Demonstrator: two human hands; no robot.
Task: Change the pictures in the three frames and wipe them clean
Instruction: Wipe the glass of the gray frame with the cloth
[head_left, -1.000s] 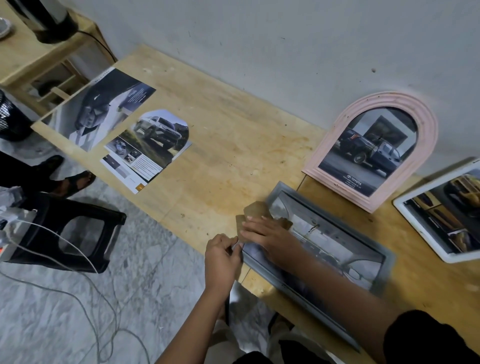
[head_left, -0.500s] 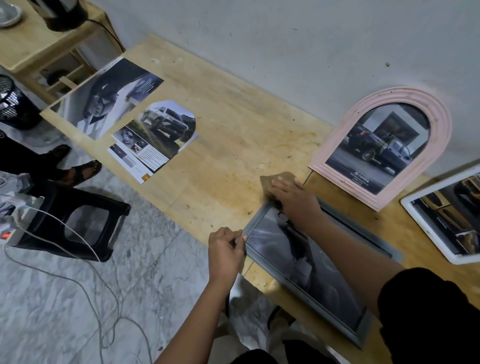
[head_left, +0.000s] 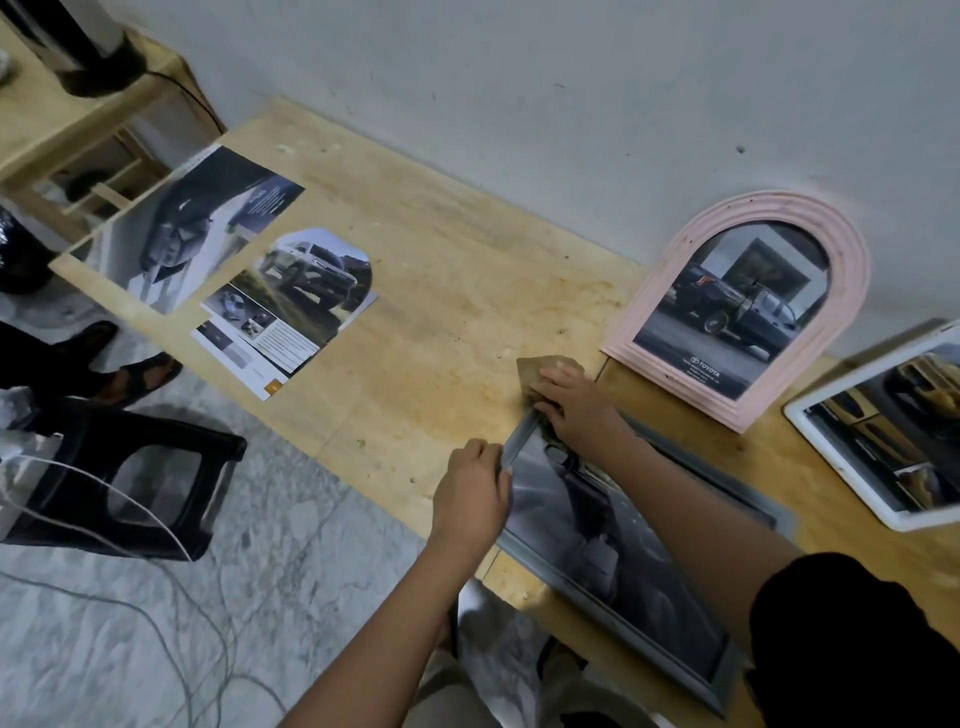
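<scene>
Head view: left hand (head_left: 470, 493) pinches grey rectangular picture frame (head_left: 623, 566) at bench (head_left: 441, 291) front edge; right hand (head_left: 576, 410), fingers flat, presses tan cloth (head_left: 535, 369). Advise full-length even strokes.

Three picture frames: one grey frame (head_left: 623, 587), one pink arched frame (head_left: 849, 275), one white frame (head_left: 883, 431). Two loose car prints: one large print (head_left: 192, 228), one arch-cut print (head_left: 291, 306). One brown cloth (head_left: 540, 369). Two hands: the left hand (head_left: 472, 488) and the right hand (head_left: 576, 405). One black stool (head_left: 130, 478). The floor cables (head_left: 130, 491) look like two, though the tangle makes that uncertain.
</scene>
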